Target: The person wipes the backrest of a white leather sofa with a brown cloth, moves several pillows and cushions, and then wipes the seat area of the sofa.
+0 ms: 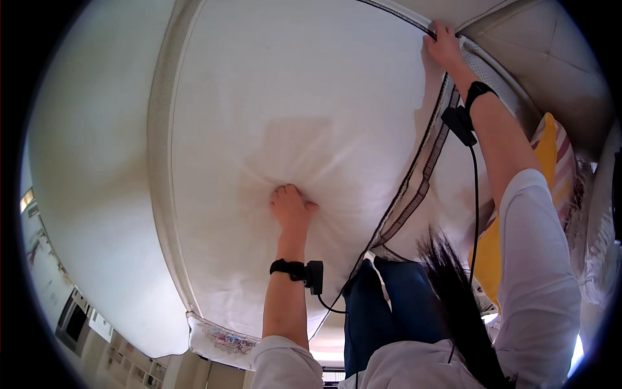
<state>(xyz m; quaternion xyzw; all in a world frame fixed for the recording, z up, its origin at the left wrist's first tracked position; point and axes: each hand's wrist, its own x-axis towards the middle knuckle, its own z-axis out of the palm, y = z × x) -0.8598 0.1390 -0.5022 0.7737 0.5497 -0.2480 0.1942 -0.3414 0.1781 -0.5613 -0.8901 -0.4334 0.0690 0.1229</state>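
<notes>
A large off-white padded surface [291,87], with a pale fabric cover, spreads before me. My left hand [290,206] presses down near its middle, thumb spread to the side, and creases fan out around it. At the upper right, my right hand [443,44] grips the dark-trimmed corner of the cover, beside a tufted leather-like backrest [544,53]. From that corner a dark lace trim [418,189] runs down towards my legs, loose and folded along its length.
A yellow and striped cushion [549,146] stands by my right arm. Left lies a textured border band [163,160], with a floral-patterned piece [221,338] at its lower end. Both wrists carry strapped black devices [315,277] with cables. Shelves [131,362] appear lower left.
</notes>
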